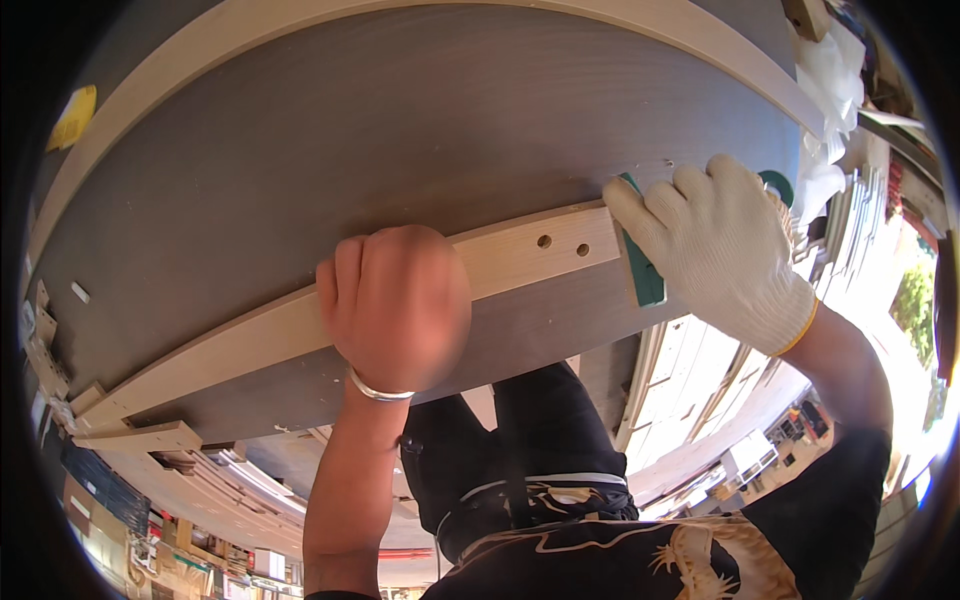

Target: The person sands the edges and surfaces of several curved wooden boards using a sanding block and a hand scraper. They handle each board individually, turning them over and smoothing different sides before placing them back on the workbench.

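Note:
A long pale wooden board (510, 250) lies slantwise across the dark worktop, with two round holes near its right end. My bare left hand (400, 300), wearing a silver bracelet, is closed over the board's middle, its fingers curled over the far edge. At the right end, my right hand (720, 245) in a white knitted glove is wrapped round a green tool (645, 272). The tool's flat green face stands across the board's end and seems to touch it; the glove hides most of the tool, so its kind is unclear. A green rounded part (776, 184) shows beyond the glove.
The grey-brown worktop (430, 120) carries a long pale wooden strip (700, 43) along its far side. A short wood piece (150, 438) sits at the board's left end. White plastic wrap (835, 90) lies far right; pale stacked boards (680, 370) stand below the worktop's near edge.

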Action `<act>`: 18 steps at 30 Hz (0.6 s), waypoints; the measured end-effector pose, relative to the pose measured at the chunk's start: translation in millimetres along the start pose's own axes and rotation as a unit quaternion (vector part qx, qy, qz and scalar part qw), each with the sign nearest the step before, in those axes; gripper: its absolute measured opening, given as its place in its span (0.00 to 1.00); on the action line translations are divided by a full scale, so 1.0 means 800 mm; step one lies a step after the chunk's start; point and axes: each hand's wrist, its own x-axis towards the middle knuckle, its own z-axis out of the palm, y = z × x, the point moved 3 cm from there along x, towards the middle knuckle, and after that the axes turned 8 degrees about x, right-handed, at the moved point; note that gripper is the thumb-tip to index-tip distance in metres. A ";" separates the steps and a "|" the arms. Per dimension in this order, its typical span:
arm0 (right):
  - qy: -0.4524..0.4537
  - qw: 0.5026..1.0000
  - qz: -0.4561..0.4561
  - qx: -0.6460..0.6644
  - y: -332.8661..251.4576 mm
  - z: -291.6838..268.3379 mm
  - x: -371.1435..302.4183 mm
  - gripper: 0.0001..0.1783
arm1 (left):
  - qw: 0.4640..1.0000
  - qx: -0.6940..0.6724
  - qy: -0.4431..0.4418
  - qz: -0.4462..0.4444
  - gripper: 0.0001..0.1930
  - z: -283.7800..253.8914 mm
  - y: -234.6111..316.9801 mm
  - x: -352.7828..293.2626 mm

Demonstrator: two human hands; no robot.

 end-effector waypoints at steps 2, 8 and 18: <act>-0.015 0.999 -0.025 -0.033 0.002 0.002 0.000 0.26 | 1.000 0.009 -0.001 0.003 0.11 0.001 0.001 0.000; -0.070 0.991 -0.045 -0.101 0.008 -0.002 -0.012 0.25 | 0.998 0.005 0.064 0.008 0.06 0.005 0.000 0.006; -0.064 0.989 -0.049 -0.124 0.004 -0.005 0.000 0.23 | 0.997 -0.011 0.076 0.004 0.08 0.007 0.001 0.005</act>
